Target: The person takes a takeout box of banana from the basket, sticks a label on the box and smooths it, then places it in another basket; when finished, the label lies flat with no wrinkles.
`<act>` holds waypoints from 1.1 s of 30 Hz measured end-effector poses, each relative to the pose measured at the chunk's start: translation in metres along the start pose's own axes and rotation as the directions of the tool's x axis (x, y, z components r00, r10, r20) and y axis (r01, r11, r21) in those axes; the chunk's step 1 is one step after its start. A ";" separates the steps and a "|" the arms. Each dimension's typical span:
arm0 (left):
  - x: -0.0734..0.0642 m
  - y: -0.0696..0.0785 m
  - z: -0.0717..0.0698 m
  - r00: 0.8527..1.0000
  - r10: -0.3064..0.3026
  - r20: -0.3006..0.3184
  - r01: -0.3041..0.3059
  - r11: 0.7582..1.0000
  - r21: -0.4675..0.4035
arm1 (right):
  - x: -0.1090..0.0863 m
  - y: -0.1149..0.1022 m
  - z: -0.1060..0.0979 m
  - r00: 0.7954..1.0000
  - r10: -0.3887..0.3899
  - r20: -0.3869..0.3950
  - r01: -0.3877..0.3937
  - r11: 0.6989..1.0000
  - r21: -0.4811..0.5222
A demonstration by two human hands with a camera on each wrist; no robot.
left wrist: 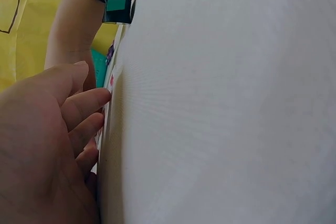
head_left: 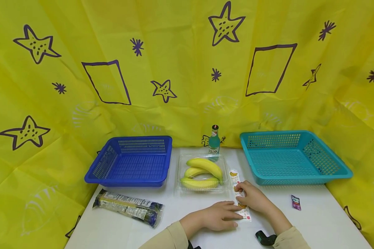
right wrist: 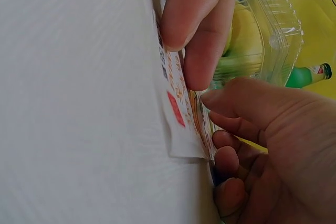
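Observation:
A narrow white strip of banana stickers lies on the table to the right of a clear plastic box of bananas. My left hand is palm down, its extended fingers resting on the strip's near end. My right hand comes from the right with bent fingers. Its thumb and index fingertips are at the strip's middle, a little apart in the head view; I cannot tell whether they pinch a sticker. In the right wrist view, the thumb is close to the strip's edge.
A blue basket stands at the left and a teal basket at the right. Behind the box is a green bottle. A long wrapped food pack lies front left, a small purple packet front right.

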State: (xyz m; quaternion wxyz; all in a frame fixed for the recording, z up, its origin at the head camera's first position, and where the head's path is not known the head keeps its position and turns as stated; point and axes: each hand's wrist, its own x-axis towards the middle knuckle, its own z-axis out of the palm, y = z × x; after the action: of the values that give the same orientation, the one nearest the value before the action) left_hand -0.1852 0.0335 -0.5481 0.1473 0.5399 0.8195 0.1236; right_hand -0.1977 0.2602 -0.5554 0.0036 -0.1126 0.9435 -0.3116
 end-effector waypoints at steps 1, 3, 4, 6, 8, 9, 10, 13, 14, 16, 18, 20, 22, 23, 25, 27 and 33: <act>0.000 0.000 0.000 1.000 0.001 -0.001 -0.001 1.000 0.004 | 0.000 0.000 0.000 1.000 -0.003 0.002 0.003 1.000 -0.005; 0.001 -0.001 0.001 1.000 0.003 -0.001 -0.003 1.000 0.013 | 0.000 -0.001 -0.001 1.000 -0.013 0.009 0.013 1.000 -0.013; 0.001 -0.001 0.001 1.000 0.004 -0.001 -0.004 1.000 0.019 | 0.000 -0.001 -0.001 1.000 -0.017 0.012 0.017 1.000 -0.016; 0.001 -0.001 0.002 1.000 0.004 0.000 -0.004 1.000 0.026 | -0.001 -0.002 -0.001 0.999 -0.027 0.018 0.027 0.999 -0.020; 0.002 -0.001 0.002 1.000 0.002 0.003 -0.002 1.000 0.025 | -0.001 -0.002 -0.002 0.999 -0.030 0.021 0.031 0.999 -0.023; 0.002 -0.001 0.002 1.000 0.000 0.004 0.000 1.000 0.026 | -0.001 -0.002 -0.002 0.999 -0.029 0.020 0.030 0.999 -0.023; 0.001 -0.001 0.002 1.000 -0.002 0.006 0.002 1.000 0.023 | -0.001 -0.002 -0.001 1.000 -0.025 0.019 0.026 0.999 -0.023; 0.001 0.000 0.001 1.000 -0.003 0.010 0.003 1.000 0.021 | -0.001 -0.002 -0.001 1.000 -0.028 0.013 0.029 0.999 -0.018; 0.001 0.000 0.001 1.000 -0.002 0.010 0.002 1.000 0.023 | -0.001 -0.003 -0.001 0.999 -0.032 0.009 0.033 0.999 -0.017; 0.001 0.000 0.001 1.000 -0.001 0.010 0.001 1.000 0.023 | -0.002 -0.003 0.000 1.000 -0.029 0.002 0.029 0.999 -0.019; 0.000 0.000 0.001 1.000 -0.001 0.010 0.001 1.000 0.020 | -0.002 -0.004 0.000 0.999 -0.032 0.000 0.032 0.999 -0.024; 0.001 -0.001 0.001 1.000 0.002 0.010 -0.002 1.000 0.015 | -0.002 -0.004 0.000 1.000 -0.029 -0.001 0.029 0.999 -0.030; 0.000 -0.001 0.001 1.000 0.007 0.011 -0.007 1.000 0.011 | -0.002 -0.004 -0.001 1.000 -0.027 0.003 0.027 0.999 -0.032; 0.000 -0.001 0.001 1.000 0.011 0.010 -0.011 1.000 0.011 | -0.003 -0.003 -0.001 1.000 -0.030 0.004 0.030 0.999 -0.033; 0.000 0.000 0.000 1.000 0.019 0.009 -0.019 1.000 0.016 | -0.003 -0.002 -0.001 0.999 -0.033 0.006 0.033 0.999 -0.028; 0.000 0.000 0.000 1.000 0.022 0.010 -0.023 1.000 0.020 | -0.004 -0.002 -0.001 0.999 -0.036 0.004 0.037 0.999 -0.020; 0.000 0.000 -0.001 1.000 0.013 0.016 -0.013 1.000 0.005 | -0.006 0.000 -0.003 0.993 -0.119 0.005 0.118 0.992 0.039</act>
State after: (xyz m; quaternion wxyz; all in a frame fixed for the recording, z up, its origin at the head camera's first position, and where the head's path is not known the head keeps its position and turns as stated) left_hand -0.1856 0.0337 -0.5467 0.1516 0.5465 0.8151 0.1181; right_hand -0.1923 0.2633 -0.5540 -0.0091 -0.1694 0.9290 -0.3288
